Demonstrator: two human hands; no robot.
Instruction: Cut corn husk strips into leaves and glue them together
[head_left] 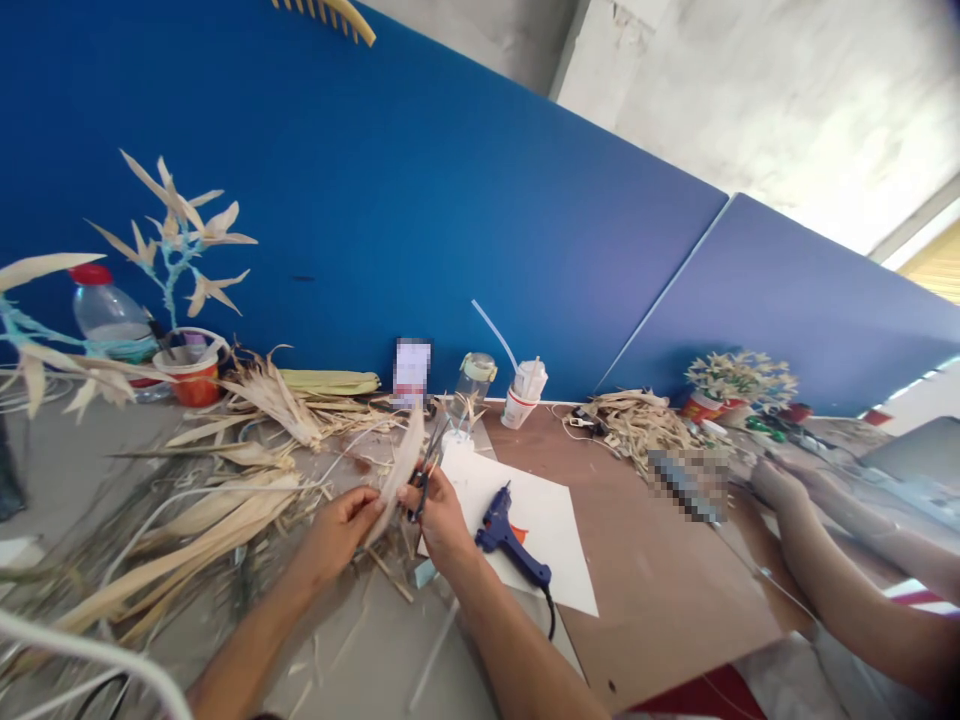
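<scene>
A pale strip of dried corn husk (403, 462) stands tilted between my two hands, its pointed tip upward. My left hand (346, 524) pinches its lower edge between thumb and fingers. In my right hand (442, 515) is a pair of dark-handled scissors (421, 488), the blades pointing up and away beside the husk. The right thumb and fingers lie close to the husk too; whether they touch it I cannot tell. Just right of my right wrist, a blue glue gun (504, 535) rests on a sheet of white paper (571, 560).
Husks (217, 520) and scraps cover the table's left side. Behind stand a water bottle (474, 380), stacked cups (523, 395) and a red pot (196, 378) with husk flowers. A husk pile (645, 425) lies right of centre. A co-worker's arms (817, 560) reach in from the right.
</scene>
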